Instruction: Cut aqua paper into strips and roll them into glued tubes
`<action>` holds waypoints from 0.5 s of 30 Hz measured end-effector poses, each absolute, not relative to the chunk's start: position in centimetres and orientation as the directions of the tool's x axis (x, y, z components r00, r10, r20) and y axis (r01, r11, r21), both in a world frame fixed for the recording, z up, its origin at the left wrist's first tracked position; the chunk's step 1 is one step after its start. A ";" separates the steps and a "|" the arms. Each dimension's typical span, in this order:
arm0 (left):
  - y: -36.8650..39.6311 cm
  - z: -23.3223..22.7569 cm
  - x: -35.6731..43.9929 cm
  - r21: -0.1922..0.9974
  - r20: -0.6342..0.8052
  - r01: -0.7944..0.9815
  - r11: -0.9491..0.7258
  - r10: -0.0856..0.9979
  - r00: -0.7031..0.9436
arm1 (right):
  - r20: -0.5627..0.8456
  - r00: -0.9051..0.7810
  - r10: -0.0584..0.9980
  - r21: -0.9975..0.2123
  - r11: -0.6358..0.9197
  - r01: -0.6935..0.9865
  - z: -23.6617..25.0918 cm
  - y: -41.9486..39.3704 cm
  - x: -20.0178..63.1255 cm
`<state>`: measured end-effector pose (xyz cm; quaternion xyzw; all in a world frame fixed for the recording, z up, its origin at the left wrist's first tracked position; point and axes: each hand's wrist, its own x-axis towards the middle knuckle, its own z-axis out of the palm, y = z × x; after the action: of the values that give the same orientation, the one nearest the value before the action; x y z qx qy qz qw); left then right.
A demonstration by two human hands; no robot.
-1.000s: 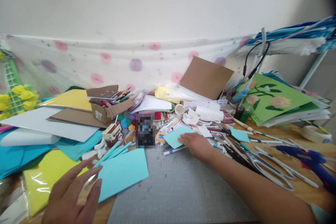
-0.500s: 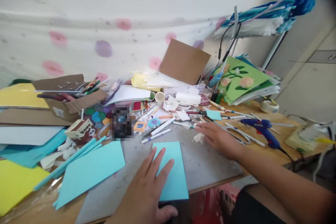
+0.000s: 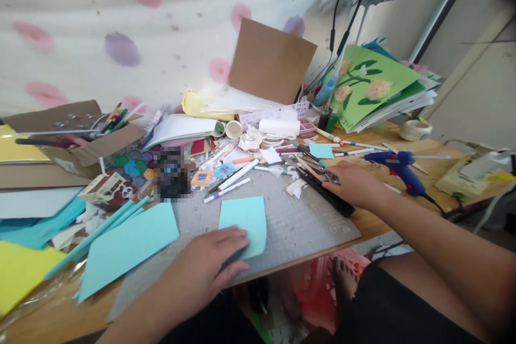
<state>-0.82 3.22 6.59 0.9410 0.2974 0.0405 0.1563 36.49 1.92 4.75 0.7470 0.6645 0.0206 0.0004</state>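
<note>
In the head view, my left hand (image 3: pixel 220 255) is at the near left part of a light-blue paper sheet (image 3: pixel 244 212). Its fingers are together on top and the thumb is below, by the near edge. The sheet's right side curves, and its near left corner is hidden by the hand. To the right, my right hand (image 3: pixel 350 185) has its fingers closed on the metal handle of scissors (image 3: pixel 330 177). A long black object (image 3: pixel 332 199) lies just below these fingers. White paper scraps (image 3: pixel 295 188) are left of it.
A grey board (image 3: pixel 294 226) covers the table's front. Another light-blue sheet (image 3: pixel 129 250) and rolled blue tubes (image 3: pixel 94 239) lie left. Markers (image 3: pixel 228 191) and small craft pieces crowd the back. A blue glue gun (image 3: pixel 397 164) rests at right, beyond the right hand.
The view has tipped downward. My left hand's spread fingers have drawn together at the sheet, whose near part now looks bent. My right hand has closed on the scissors, and the black object has come into view.
</note>
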 end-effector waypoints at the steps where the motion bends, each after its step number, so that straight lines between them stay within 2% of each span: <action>1: 3.2 6.8 -0.9 0.320 0.020 0.542 -0.777 0.578 0.816 | 0.022 0.116 0.993 0.033 -0.117 0.993 4.8 1.9 36.5; 8: 2.9 7.5 -2.3 0.292 0.304 0.610 -0.737 0.676 0.671 | 0.020 0.161 0.987 0.037 -0.162 0.986 4.7 1.9 36.0; 15: 2.4 7.9 -3.7 0.284 0.438 0.649 -0.706 0.698 0.567 | 0.011 0.166 0.986 0.009 -0.166 0.986 5.1 1.5 34.8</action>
<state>-3.70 2.38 7.92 0.8839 0.3810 0.2675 0.0454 34.75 1.49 5.06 0.7635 0.6458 0.0068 -0.0001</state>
